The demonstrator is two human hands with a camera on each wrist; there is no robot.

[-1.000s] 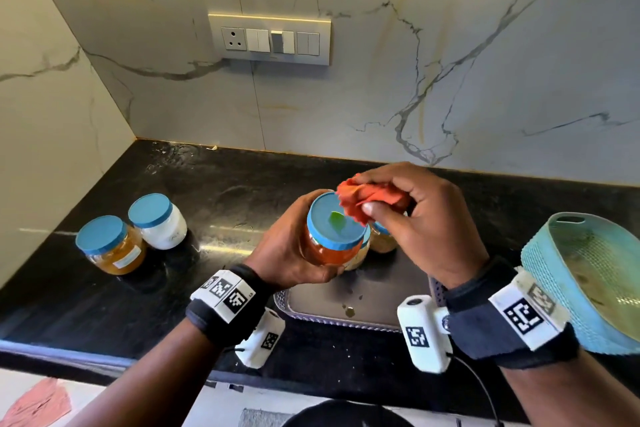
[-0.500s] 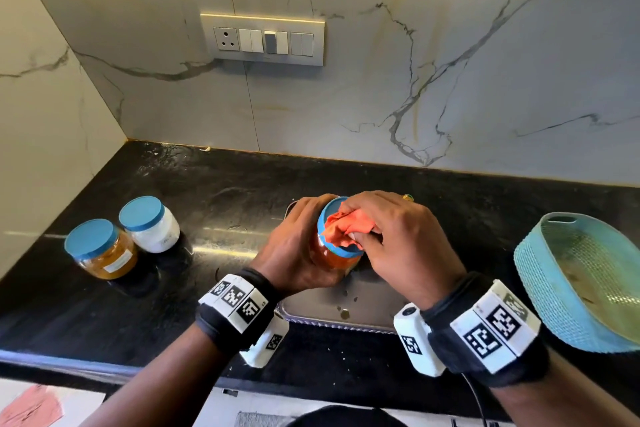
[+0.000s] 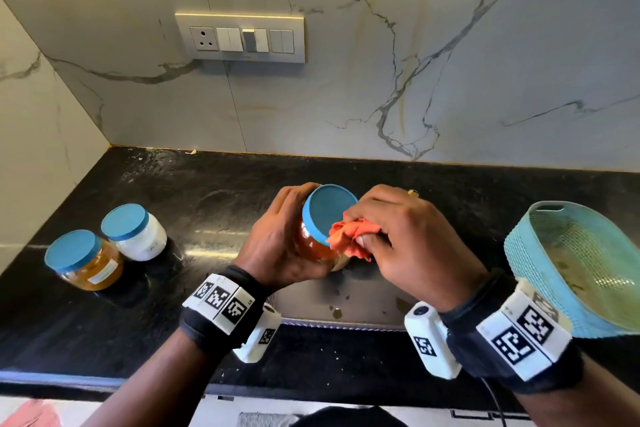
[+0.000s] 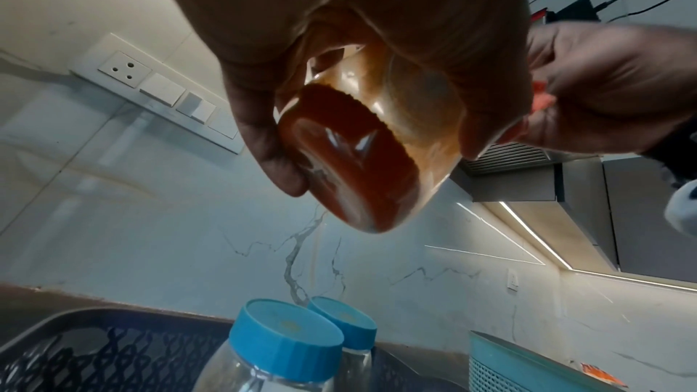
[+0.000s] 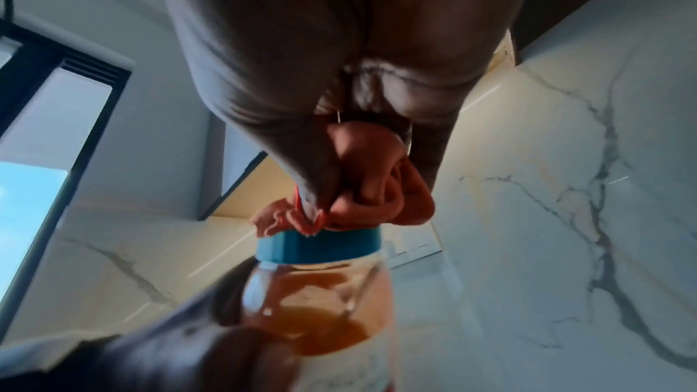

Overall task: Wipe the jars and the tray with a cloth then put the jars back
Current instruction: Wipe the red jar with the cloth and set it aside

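My left hand [image 3: 277, 246] grips a jar [image 3: 317, 246] of orange-red paste with a blue lid [image 3: 329, 210], held tilted above the metal tray [image 3: 346, 305]. The jar's base [image 4: 354, 160] shows in the left wrist view. My right hand [image 3: 405, 239] pinches a bunched orange cloth [image 3: 349, 236] against the lid's right rim; the right wrist view shows the cloth [image 5: 377, 190] on the lid [image 5: 320, 246]. Two more blue-lidded jars [image 4: 279, 351] stand on the tray below. An amber jar [image 3: 85, 260] and a white jar [image 3: 136, 230] stand on the counter at left.
The black counter [image 3: 207, 204] meets a marble wall with a switch plate [image 3: 240, 38]. A teal mesh basket [image 3: 581, 263] leans at the right edge, close to my right wrist. The counter's front edge runs just below my wrists.
The cloth has moved from above the lid, across its top, down to its right rim. The jar is tilted more, lid toward the wall, and both hands sit slightly lower.
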